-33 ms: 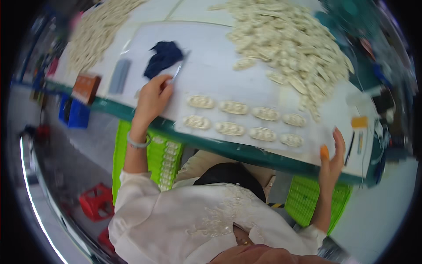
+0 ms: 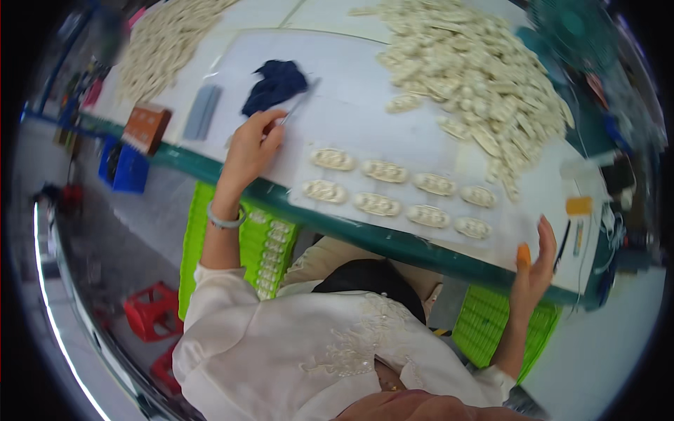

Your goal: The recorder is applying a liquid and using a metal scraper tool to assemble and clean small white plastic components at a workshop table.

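Note:
My left hand (image 2: 254, 146) is over the table's left part, thumb and forefinger pinched at the near end of a thin metal tool (image 2: 303, 98). Its exact kind is too blurred to tell. Just beyond lies a crumpled dark blue cloth (image 2: 275, 85). Several cream oval pieces with raised relief (image 2: 377, 204) lie in two rows on a pale, translucent sheet (image 2: 298, 199) between my hands. At the right end of these rows, my right hand (image 2: 533, 270) has its fingers apart and holds nothing. An orange cover (image 2: 523, 254) sits on its thumb.
A large heap of cream pieces (image 2: 470, 77) fills the far right; another heap (image 2: 165, 49) is far left. A grey-blue block (image 2: 203, 112) and brown block (image 2: 146, 128) lie left. Green crates (image 2: 196, 238) flank my lap. A black pen-like tool (image 2: 562, 245) lies right.
The whole view has shifted slightly. Both hands keep the same pose, and the pieces stay in their rows.

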{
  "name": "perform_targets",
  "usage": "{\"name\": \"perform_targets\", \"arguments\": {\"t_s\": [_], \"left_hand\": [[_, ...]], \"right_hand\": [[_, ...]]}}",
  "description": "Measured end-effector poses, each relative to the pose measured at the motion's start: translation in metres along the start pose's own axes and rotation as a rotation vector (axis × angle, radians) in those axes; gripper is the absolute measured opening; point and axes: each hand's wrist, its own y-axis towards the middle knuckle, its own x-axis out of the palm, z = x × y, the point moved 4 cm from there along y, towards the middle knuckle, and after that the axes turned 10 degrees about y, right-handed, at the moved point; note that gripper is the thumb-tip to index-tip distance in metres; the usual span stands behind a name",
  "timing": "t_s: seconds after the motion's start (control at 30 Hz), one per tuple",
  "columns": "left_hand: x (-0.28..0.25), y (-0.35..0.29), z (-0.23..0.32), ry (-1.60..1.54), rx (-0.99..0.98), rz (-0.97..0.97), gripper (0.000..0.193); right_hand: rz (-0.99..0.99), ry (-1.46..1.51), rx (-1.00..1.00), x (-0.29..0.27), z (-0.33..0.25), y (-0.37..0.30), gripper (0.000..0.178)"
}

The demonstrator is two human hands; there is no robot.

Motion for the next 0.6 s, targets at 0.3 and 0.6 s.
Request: {"name": "perform_targets", "arguments": {"t_s": [0.3, 0.6], "left_hand": [[-0.043, -0.041, 0.096, -0.579, 0.125, -0.371, 0.025], [-0.021, -0.054, 0.138, -0.736, -0.020, -0.543, 0.017]], "right_hand": [[-0.317, 1.052, 0.223, 0.088, -0.072, -0.005, 0.050], [-0.318, 1.131, 0.377, 0.097, -0.052, -0.004, 0.015]]}}
